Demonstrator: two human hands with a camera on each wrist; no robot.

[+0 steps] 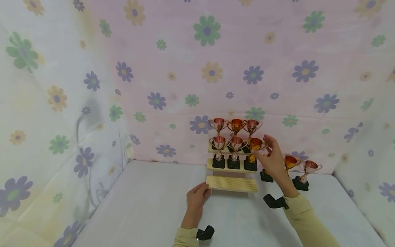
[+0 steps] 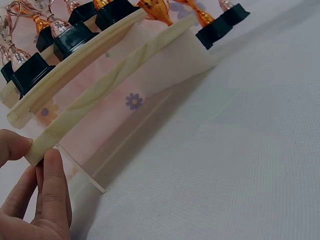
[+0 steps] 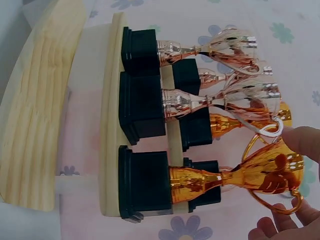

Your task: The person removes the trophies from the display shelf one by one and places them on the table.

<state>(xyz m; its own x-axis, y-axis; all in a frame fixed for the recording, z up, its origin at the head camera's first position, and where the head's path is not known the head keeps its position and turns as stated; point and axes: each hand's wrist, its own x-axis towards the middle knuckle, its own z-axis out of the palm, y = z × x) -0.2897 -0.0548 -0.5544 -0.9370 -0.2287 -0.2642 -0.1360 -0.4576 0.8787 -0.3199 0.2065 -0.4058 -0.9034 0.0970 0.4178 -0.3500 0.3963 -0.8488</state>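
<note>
A three-tier wooden display stand (image 1: 231,184) stands on the table. My left hand (image 1: 195,200) pinches the left end of its lowest plank (image 2: 92,95), thumb above and fingers below. That plank is bare. On the middle tier stand two rose-coloured trophies (image 1: 219,143) and, at the right end, a gold trophy (image 3: 267,167), all on black bases. My right hand (image 1: 271,157) is around the gold trophy's cup, its fingers spread loosely by the handles; firm contact is hard to make out. Three more trophies (image 1: 237,125) stand on the top tier, their bases partly hidden.
To the right of the stand, on the white table (image 1: 148,199), are a gold trophy (image 1: 290,162), a rose-coloured trophy (image 1: 309,167) and another black base (image 1: 266,176), mostly behind my right hand. A flowered cloth backdrop (image 1: 172,79) rises behind and at both sides.
</note>
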